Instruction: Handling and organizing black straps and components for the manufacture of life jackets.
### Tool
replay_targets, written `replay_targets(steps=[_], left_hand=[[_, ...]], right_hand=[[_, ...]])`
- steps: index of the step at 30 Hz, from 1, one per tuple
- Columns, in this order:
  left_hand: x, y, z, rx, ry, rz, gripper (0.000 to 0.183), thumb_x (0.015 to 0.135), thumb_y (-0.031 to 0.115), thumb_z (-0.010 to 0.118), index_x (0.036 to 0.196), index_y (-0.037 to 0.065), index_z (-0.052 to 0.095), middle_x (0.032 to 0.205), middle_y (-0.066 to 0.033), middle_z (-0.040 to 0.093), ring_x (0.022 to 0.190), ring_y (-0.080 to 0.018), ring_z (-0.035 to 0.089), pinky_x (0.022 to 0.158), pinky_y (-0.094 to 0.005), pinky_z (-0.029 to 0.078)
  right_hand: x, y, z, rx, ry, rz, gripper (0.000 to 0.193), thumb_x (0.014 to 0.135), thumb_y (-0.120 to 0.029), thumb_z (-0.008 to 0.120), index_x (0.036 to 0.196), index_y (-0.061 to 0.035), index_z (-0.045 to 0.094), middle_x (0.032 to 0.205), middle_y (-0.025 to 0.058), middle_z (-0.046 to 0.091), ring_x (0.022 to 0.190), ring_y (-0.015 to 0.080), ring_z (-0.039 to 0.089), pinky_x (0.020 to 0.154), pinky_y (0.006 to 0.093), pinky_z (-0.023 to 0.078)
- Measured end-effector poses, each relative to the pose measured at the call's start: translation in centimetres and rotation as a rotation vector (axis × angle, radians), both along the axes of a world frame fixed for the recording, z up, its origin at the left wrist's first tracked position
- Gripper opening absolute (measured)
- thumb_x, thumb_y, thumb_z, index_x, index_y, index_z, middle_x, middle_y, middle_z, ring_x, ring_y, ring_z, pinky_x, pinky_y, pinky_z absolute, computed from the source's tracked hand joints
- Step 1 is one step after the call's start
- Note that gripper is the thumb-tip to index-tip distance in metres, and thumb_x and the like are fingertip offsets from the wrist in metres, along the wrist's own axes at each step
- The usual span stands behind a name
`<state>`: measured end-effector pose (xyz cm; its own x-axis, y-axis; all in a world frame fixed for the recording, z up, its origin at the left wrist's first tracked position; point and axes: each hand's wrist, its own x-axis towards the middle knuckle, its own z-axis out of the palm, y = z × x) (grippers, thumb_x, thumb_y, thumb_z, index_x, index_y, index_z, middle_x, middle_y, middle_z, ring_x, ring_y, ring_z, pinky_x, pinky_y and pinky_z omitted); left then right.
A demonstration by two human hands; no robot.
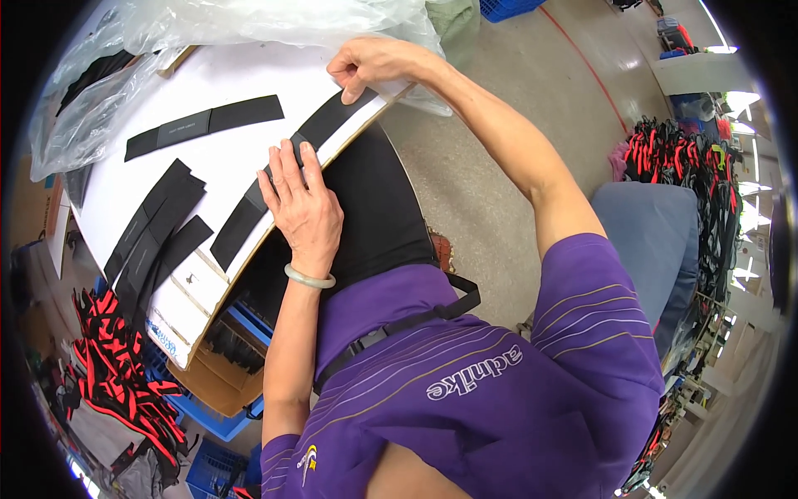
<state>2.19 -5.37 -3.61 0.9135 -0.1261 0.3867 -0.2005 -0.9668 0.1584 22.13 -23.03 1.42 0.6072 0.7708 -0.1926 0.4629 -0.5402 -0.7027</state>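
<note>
Far-left strip (243, 114): pale print (183, 129). Left hand (306, 208) flattened, partly hiding black strip (329, 120); right hand (370, 65) curled on its far end, pinch unclear.

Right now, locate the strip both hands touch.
Upper left in the head view, the black strip lies along the edge of the white table, under the left hand and right hand.

Workshop — worktable (241, 73), red-black bundles (108, 366)

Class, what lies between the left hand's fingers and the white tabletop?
The head view shows a black strip between the fingers of the left hand and the white tabletop.
</note>
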Motion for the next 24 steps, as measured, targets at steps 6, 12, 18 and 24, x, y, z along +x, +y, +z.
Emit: replay_targets(steps=[6,12,18,24], left_hand=[[0.2,0.0,0.5,-0.075,0.011,-0.016,0.062,0.073,0.005,0.062,0.132,0.001,0.046,0.138,-0.0198,0.042,0.132,-0.0364,0.037,0.11,-0.0528,0.024],[-0.1,2.3,4.1,-0.227,0.005,-0.243,0.025,0.068,0.003,0.058,0.093,0.005,0.058,0.102,-0.0122,0.057,0.093,-0.0299,0.055,0.082,-0.039,0.044],[-1.9,12.9,10.5,-0.087,-0.415,-0.005,0.02,0.073,-0.002,0.062,0.091,0.005,0.067,0.097,-0.0096,0.066,0.092,-0.0272,0.063,0.092,-0.042,0.043],[-1.9,23.5,6.3,-0.185,-0.196,0.273,0.019,0.085,-0.002,0.057,0.103,0.004,0.063,0.113,-0.0122,0.064,0.115,-0.0307,0.056,0.108,-0.0478,0.032]], right_hand=[[-0.2,-0.9,-0.7,0.029,-0.089,-0.069,0.027,0.066,-0.02,0.076,0.061,-0.0057,0.053,0.054,-0.0012,0.046,0.054,0.0116,0.041,0.051,0.0318,0.032],[-1.3,-1.0,0.0,0.285,0.23,-0.438,0.023,0.079,-0.026,0.072,0.071,-0.0065,0.061,0.058,-0.0032,0.05,0.052,0.0057,0.043,0.049,0.0223,0.033],[-1.9,-0.1,-0.3,0.384,0.257,-0.534,0.023,0.079,-0.024,0.073,0.071,-0.0057,0.061,0.057,-0.0039,0.05,0.05,0.0032,0.042,0.049,0.0194,0.031],[-2.9,2.3,-0.4,0.372,0.023,-0.526,0.024,0.081,-0.026,0.071,0.074,-0.004,0.064,0.06,-0.0039,0.052,0.054,0.0044,0.043,0.049,0.0207,0.033]])
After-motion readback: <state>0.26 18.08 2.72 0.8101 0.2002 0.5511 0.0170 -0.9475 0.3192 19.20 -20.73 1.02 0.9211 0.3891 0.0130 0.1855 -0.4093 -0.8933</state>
